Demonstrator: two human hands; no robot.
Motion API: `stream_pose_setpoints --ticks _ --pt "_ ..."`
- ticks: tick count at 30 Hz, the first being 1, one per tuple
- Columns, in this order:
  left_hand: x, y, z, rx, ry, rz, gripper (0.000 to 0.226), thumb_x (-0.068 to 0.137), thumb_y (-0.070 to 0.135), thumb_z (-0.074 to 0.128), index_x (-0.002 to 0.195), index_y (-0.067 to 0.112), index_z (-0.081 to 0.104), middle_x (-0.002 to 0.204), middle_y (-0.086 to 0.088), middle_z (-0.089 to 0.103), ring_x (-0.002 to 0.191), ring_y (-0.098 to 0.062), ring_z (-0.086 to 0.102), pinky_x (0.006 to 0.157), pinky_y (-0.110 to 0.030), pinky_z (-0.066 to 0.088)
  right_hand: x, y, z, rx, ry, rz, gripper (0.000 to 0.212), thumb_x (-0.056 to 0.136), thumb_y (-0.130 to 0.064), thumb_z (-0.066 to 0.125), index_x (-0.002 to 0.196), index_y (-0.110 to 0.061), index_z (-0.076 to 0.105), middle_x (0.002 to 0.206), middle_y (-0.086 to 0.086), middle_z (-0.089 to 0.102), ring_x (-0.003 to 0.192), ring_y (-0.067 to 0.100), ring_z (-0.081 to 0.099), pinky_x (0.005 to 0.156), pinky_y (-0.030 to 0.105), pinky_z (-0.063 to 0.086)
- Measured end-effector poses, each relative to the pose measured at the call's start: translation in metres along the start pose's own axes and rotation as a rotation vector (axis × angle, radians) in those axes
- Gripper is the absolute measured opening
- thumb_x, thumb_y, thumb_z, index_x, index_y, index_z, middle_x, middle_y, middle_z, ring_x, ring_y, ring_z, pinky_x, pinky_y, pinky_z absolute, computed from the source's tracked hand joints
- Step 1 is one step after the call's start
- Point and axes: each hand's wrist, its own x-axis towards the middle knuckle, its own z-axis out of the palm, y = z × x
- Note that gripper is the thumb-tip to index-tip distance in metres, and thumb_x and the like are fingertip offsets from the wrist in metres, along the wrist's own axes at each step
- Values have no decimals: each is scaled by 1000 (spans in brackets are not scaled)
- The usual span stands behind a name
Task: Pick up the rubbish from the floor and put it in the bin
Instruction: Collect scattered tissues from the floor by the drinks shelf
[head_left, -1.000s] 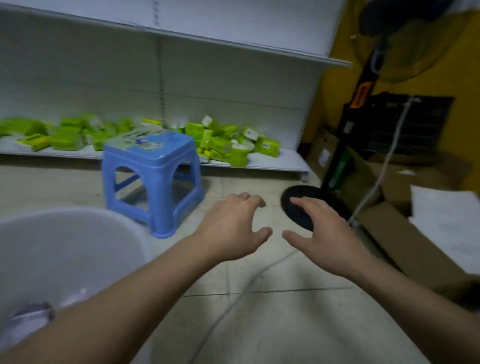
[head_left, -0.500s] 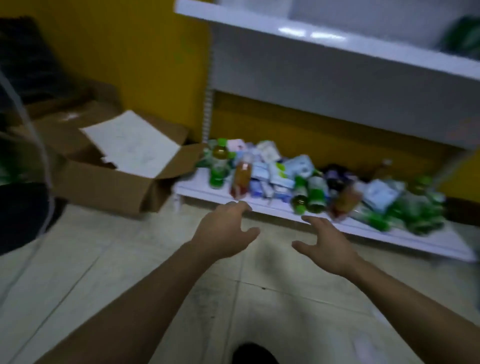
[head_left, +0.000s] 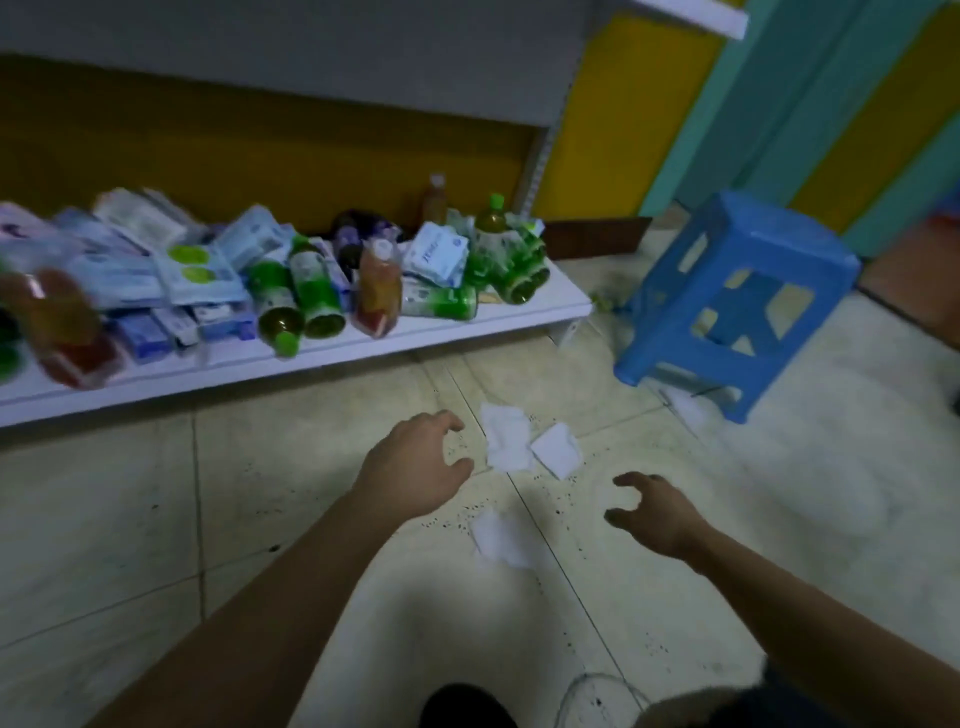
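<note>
Three white crumpled tissues lie on the tiled floor. One tissue (head_left: 505, 437) is just right of my left hand (head_left: 415, 465), a second tissue (head_left: 557, 450) touches it on the right, and a third tissue (head_left: 500, 536) lies nearer me between both arms. My left hand hovers open, fingers curled, close to the first tissue. My right hand (head_left: 652, 512) is open too, to the right of the tissues and apart from them. Neither hand holds anything. No bin is in view.
A low white shelf (head_left: 332, 348) along the wall carries bottles and packets. A blue plastic stool (head_left: 737, 301) stands at the right, with another scrap of paper (head_left: 688, 408) by its leg. Dark specks dot the floor. A thin cable (head_left: 597, 686) loops near my feet.
My view has swung right, from the bin and first stool past a cardboard box to this shelf end. The tissues and a blue stool have come into view. Both hands stayed open and reached lower.
</note>
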Motion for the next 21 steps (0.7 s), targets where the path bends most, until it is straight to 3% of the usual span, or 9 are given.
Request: stream_pose_setpoints --ticks 4,8,14,18,21 --pt "31 -22 78 -34 -178 -52 42 80 40 63 120 30 54 123 -1 58 110 -20 56 91 -36 48 36 25 47 -36 -123 -6 61 85 -39 63 140 -21 40 147 9 38 127 24 47 102 31 38" --pt "61 -39 165 -16 -374 -69 46 81 39 63 124 32 52 128 1 56 114 -21 54 94 -39 48 64 61 90 -63 -206 -54 62 85 -41 60 141 -26 37 151 5 33 132 24 43 102 31 37" --pt "80 -59 259 172 -553 27 57 86 36 55 139 37 36 149 1 33 132 -22 34 105 -40 36 110 100 121 63 -241 53 58 85 -39 62 138 -27 42 147 2 39 124 21 49 95 26 40" --pt "97 -86 280 334 -493 232 44 88 28 55 131 35 47 135 -1 50 124 -23 43 102 -37 40 162 93 130 161 -197 159 57 86 -35 61 139 -23 42 147 5 40 124 24 49 96 30 42" --pt "118 -100 275 189 -340 254 32 83 15 68 108 35 66 101 6 69 92 -12 60 80 -24 48 195 83 133 143 -166 132 58 86 -33 61 139 -21 42 148 7 39 129 27 44 101 32 39"
